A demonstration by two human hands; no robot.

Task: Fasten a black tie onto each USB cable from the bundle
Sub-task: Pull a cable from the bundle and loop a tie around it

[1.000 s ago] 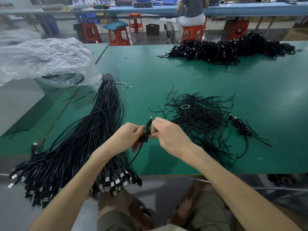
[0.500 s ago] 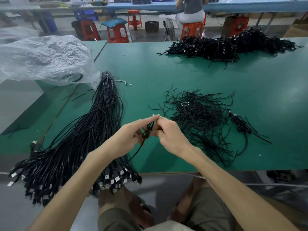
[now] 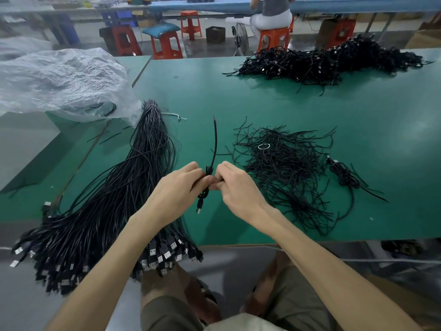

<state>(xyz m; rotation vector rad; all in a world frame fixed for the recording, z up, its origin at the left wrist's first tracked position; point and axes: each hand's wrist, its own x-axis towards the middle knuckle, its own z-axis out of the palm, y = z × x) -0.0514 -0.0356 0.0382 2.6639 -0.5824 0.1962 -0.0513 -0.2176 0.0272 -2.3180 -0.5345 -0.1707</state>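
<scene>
My left hand (image 3: 175, 189) and my right hand (image 3: 235, 186) meet over the green table (image 3: 274, 103), both pinching one coiled black USB cable (image 3: 207, 185). Its loose end sticks up and away from me, and its USB plug hangs below my fingers. A black tie between my fingertips is too small to make out. The big bundle of black USB cables (image 3: 114, 199) lies to the left, plugs hanging over the front edge. A loose heap of black ties (image 3: 284, 168) sits just right of my hands. One tied cable (image 3: 343, 174) lies further right.
A large pile of finished black cables (image 3: 329, 60) lies at the far right of the table. A crumpled clear plastic bag (image 3: 59, 80) covers the far left. Orange stools (image 3: 167, 44) and a seated person (image 3: 272, 13) are beyond the table.
The cable's free end now stands up above my hands and the plug hangs below. My left fingers, stretched out half a second ago, have curled round the coil.
</scene>
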